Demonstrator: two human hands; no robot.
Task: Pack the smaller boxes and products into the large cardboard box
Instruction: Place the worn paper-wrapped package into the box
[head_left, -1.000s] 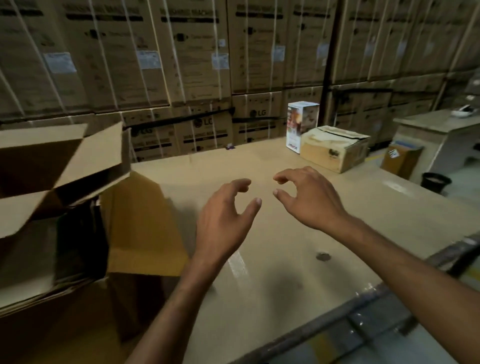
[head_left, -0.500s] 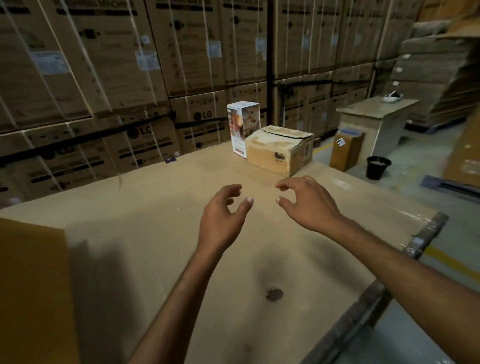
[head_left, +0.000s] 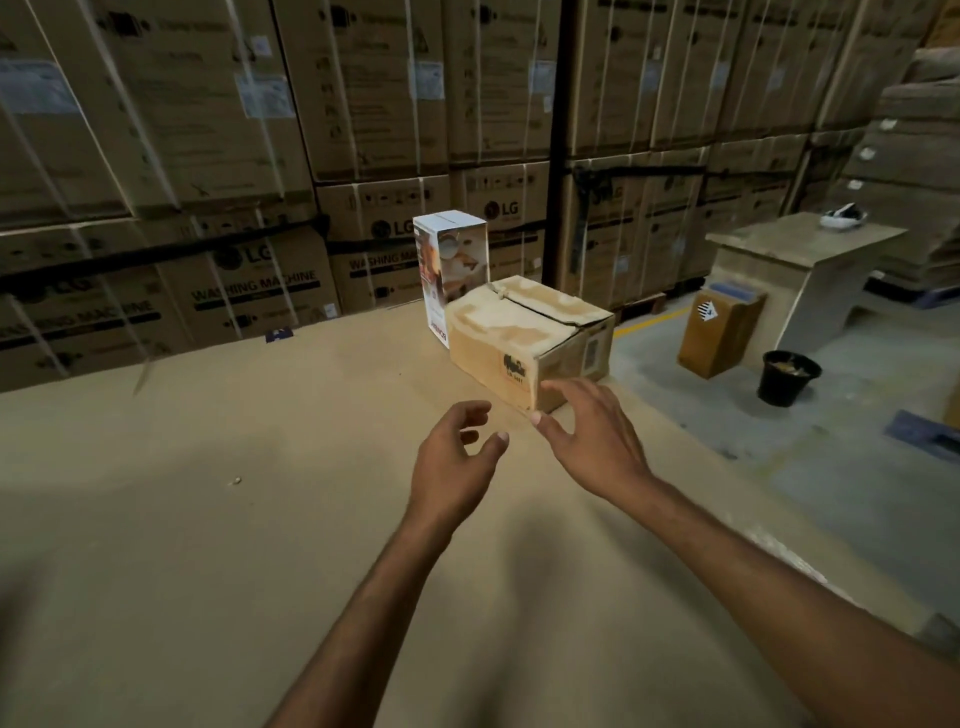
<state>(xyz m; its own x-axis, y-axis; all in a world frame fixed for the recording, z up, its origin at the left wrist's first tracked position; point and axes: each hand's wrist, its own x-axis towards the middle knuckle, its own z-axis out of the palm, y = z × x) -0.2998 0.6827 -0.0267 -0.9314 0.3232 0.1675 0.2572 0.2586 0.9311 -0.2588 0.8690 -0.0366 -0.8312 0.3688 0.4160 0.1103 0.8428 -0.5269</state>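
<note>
Cardboard-brown work surface (head_left: 208, 519) is filling the near and middle of the view. Two task items are sitting at its far right part.

- Taped cardboard box (head_left: 519, 332): lying flat, top flaps closed, dark print on its near side.
- White product box (head_left: 449, 254): standing upright just behind and to the left of the taped box, apparently touching it. Printed picture on its side; lettering too small to read.

Left hand (head_left: 452, 462): hovering over the bare surface, near side of the taped box, well short of it. Fingers are curling loosely, thumb is standing apart, nothing held.

Right hand (head_left: 592, 441): reaching toward the near corner of the taped box, fingers spreading wide, nothing held. Fingertips are overlapping the corner in view; contact cannot be told.

Background: stacked LG washing machine cartons (head_left: 363, 104) are forming a wall along the far side. On the floor at right, a small brown carton (head_left: 719, 332) is standing beside a black bucket (head_left: 787, 379). A side table (head_left: 795, 244) is carrying a white object (head_left: 844, 217), too small to identify.
</note>
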